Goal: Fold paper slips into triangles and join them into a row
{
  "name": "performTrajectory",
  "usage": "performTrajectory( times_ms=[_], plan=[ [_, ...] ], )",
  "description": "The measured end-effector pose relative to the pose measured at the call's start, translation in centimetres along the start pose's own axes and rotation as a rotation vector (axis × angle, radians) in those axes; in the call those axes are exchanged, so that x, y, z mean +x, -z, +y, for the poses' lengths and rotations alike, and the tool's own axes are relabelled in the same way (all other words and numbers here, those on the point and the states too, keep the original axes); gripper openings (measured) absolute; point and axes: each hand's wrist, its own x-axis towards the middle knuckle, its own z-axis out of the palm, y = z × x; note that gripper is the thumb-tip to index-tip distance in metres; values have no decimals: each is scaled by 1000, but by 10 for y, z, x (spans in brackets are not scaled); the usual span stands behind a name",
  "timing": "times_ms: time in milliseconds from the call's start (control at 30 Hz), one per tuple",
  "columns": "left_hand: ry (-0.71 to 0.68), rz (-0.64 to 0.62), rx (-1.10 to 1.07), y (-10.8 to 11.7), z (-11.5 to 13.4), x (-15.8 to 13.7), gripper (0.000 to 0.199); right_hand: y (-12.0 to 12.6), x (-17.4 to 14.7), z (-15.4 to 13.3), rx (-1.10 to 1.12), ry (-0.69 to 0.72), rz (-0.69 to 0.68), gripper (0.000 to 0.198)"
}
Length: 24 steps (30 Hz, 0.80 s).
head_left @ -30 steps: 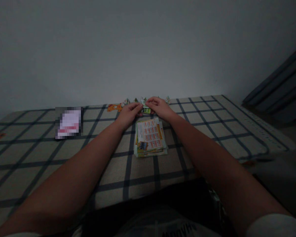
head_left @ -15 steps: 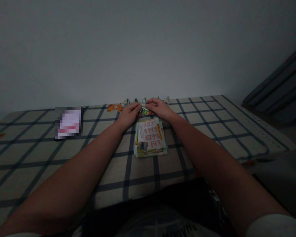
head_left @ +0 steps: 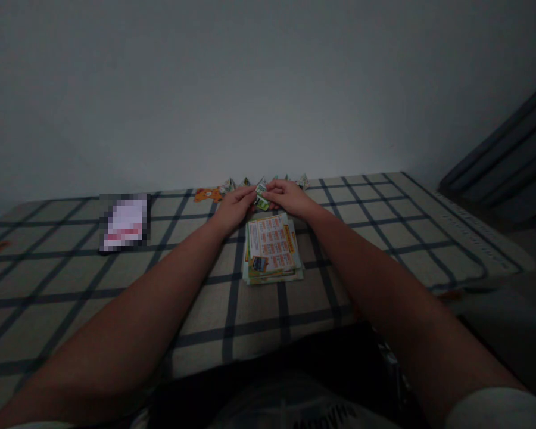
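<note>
Light dim, grey, fairly even. Plain pale wall (head_left: 268,89) fills the upper view, unmarked as far as can be read. Worktop (head_left: 375,205) set against it, covered by a pale cloth (head_left: 192,316) with a dark check; orange bear print (head_left: 206,195) near the far edge, lettering (head_left: 476,238) along the right border, too blurred to read. Upper right: dark, folded fabric (head_left: 509,155), slanting. Area below it too dark to identify.

The folded piece (head_left: 262,204) is paper, the tablecloth (head_left: 256,310) matt cloth.
</note>
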Motion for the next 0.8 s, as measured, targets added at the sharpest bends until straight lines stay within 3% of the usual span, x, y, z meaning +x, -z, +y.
performTrajectory(
  times_ms=[467, 600, 800],
  plan=[
    [18, 75, 89, 1, 11, -3, 41, -4, -3, -3, 9, 29, -6, 12],
    [5, 70, 108, 1, 10, -2, 42, -3, -5, -10, 17, 50, 64, 2],
    [17, 42, 109, 1, 2, 0, 38, 1, -6, -12, 20, 72, 77, 15]
  ],
)
